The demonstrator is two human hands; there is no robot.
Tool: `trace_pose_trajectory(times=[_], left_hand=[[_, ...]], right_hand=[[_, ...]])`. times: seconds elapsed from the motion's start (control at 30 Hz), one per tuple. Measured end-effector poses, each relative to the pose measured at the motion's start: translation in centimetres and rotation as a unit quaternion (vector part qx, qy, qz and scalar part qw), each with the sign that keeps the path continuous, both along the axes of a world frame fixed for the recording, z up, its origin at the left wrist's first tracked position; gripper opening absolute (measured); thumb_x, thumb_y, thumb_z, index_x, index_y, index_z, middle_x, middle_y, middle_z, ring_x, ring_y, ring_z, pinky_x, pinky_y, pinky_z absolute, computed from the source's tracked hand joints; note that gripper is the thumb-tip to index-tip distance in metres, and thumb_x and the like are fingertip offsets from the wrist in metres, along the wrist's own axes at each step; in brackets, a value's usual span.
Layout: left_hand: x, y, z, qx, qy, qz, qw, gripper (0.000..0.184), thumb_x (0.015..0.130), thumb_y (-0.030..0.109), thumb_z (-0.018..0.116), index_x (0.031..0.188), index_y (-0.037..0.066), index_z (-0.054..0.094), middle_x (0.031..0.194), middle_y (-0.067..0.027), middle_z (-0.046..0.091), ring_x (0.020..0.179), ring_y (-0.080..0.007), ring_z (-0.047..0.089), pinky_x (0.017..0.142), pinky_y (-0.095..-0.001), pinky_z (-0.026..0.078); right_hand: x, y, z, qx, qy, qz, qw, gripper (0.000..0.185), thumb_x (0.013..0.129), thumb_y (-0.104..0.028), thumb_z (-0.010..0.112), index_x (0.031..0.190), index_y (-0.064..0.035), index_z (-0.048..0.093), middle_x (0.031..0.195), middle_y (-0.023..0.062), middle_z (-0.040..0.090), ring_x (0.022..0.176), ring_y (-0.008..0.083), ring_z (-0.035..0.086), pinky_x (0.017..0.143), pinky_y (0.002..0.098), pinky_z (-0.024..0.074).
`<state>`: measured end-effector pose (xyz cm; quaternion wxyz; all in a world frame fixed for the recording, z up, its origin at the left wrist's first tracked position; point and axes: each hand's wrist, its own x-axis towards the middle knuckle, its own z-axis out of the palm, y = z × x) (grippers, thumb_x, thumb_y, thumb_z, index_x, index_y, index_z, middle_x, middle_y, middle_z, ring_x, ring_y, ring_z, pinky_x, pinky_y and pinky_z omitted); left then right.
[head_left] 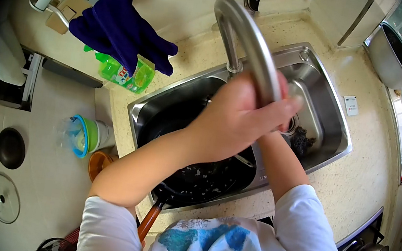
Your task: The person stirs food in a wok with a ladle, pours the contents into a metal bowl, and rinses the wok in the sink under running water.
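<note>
My left hand (pixel 236 112) is wrapped round the end of the curved metal faucet (pixel 252 37), its thumb across the spout. Beneath it, my right hand is mostly hidden; only the wrist (pixel 272 140) shows clearly. Blurred fingertips behind the spout could belong to either hand. Below my hands, the left basin of the steel sink (pixel 335 106) holds a black wok (pixel 193 183) with pale bits in it and a brown handle. Dark scouring wool (pixel 302 141) lies in the right basin, near the drain.
A purple cloth (pixel 117 29) hangs above a green soap bottle (pixel 138 74) at the sink's left. A small white packet (pixel 350 105) lies on the right counter. A grey pot (pixel 393 57) stands by the window. Lids and a small pan (pixel 10 148) are at the far left.
</note>
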<state>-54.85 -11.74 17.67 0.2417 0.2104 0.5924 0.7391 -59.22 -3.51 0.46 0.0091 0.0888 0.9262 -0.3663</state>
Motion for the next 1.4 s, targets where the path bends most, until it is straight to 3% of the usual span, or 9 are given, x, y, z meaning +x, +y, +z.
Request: trace_pose_trajectory(times=[0.17,0.4,0.6,0.87,0.97,1.03,1.17,1.23,1.4], left_hand=[[1.1,-6.8,1.4,-0.143,-0.027,0.085,0.986,0.014,0.083,0.009,0.053,0.077,0.005,0.041,0.054,-0.0011,0.043,0.047,-0.011,0.045,0.051,-0.027,0.044],[-0.4,-10.0,0.8,-0.169,0.053,0.184,0.967,0.018,0.08,0.012,0.06,0.071,0.007,0.045,0.05,0.0008,0.047,0.041,-0.0068,0.045,0.04,-0.0198,0.036],[0.9,-10.5,-0.2,-0.172,0.059,0.161,0.97,0.015,0.082,0.015,0.058,0.08,0.003,0.048,0.06,-0.0023,0.052,0.056,-0.0085,0.052,0.052,-0.0218,0.043],[2.0,-10.6,-0.4,-0.165,0.043,0.129,0.977,0.018,0.086,0.02,0.054,0.083,0.005,0.044,0.066,-0.0009,0.049,0.057,-0.0064,0.047,0.054,-0.0213,0.043],[1.9,-10.1,-0.7,-0.15,0.04,0.145,0.977,0.018,0.086,0.019,0.054,0.081,0.005,0.042,0.064,-0.0005,0.046,0.056,-0.0067,0.046,0.053,-0.0224,0.043],[1.8,-10.0,-0.8,-0.142,0.029,0.146,0.979,0.018,0.085,0.018,0.054,0.081,0.005,0.042,0.064,-0.0004,0.045,0.056,-0.0069,0.045,0.054,-0.0227,0.043],[1.8,-10.1,-0.6,-0.156,0.011,0.144,0.977,0.017,0.085,0.016,0.053,0.08,0.006,0.041,0.063,-0.0001,0.044,0.055,-0.0071,0.045,0.054,-0.0238,0.044],[1.5,-10.3,-0.6,-0.159,0.021,0.134,0.978,0.017,0.086,0.016,0.053,0.08,0.005,0.041,0.062,0.0001,0.043,0.054,-0.0073,0.044,0.053,-0.0238,0.044],[1.5,-10.2,-1.1,-0.133,0.025,0.129,0.982,0.018,0.085,0.016,0.053,0.079,0.005,0.041,0.061,-0.0002,0.044,0.053,-0.0071,0.044,0.053,-0.0239,0.044]], right_hand=[[-1.4,-0.5,-1.3,0.069,-0.057,0.024,0.996,0.042,0.071,-0.04,0.058,0.081,0.0006,0.057,0.079,0.0203,0.061,0.076,0.0339,0.06,0.068,0.04,0.0478],[-1.4,-0.6,-1.3,0.075,-0.049,0.016,0.996,0.047,0.071,-0.043,0.057,0.082,0.0024,0.057,0.08,0.0224,0.06,0.082,0.0347,0.058,0.071,0.0414,0.0466],[-1.2,-0.3,0.0,0.058,-0.184,0.032,0.981,0.051,0.067,-0.051,0.058,0.07,0.0007,0.062,0.081,0.0177,0.061,0.08,0.0325,0.059,0.069,0.0392,0.0462],[-1.1,-0.4,-1.7,0.056,-0.129,0.008,0.99,0.05,0.066,-0.048,0.059,0.069,0.0016,0.061,0.076,0.0191,0.061,0.074,0.0339,0.059,0.065,0.0392,0.0463],[-1.5,0.1,-3.5,0.02,-0.13,0.015,0.991,0.054,0.066,-0.05,0.06,0.065,0.0037,0.059,0.071,0.0219,0.059,0.07,0.0348,0.059,0.061,0.0396,0.0458],[-1.9,0.5,-4.6,-0.175,-0.176,0.004,0.969,0.059,0.065,-0.052,0.061,0.061,0.0063,0.057,0.066,0.0239,0.058,0.067,0.0359,0.059,0.059,0.04,0.0454],[-1.7,0.6,-3.7,-0.263,-0.253,-0.03,0.93,0.063,0.066,-0.054,0.061,0.06,0.0089,0.057,0.065,0.026,0.057,0.068,0.0369,0.059,0.06,0.0408,0.0453],[-1.3,0.5,-1.4,0.04,-0.146,0.085,0.985,0.063,0.068,-0.053,0.06,0.065,0.0101,0.058,0.068,0.0271,0.057,0.07,0.0384,0.058,0.062,0.0411,0.0453],[-1.1,0.1,-2.7,0.031,-0.092,0.036,0.995,0.065,0.069,-0.053,0.058,0.066,0.0114,0.058,0.069,0.0286,0.057,0.072,0.0397,0.058,0.065,0.0412,0.0453]])
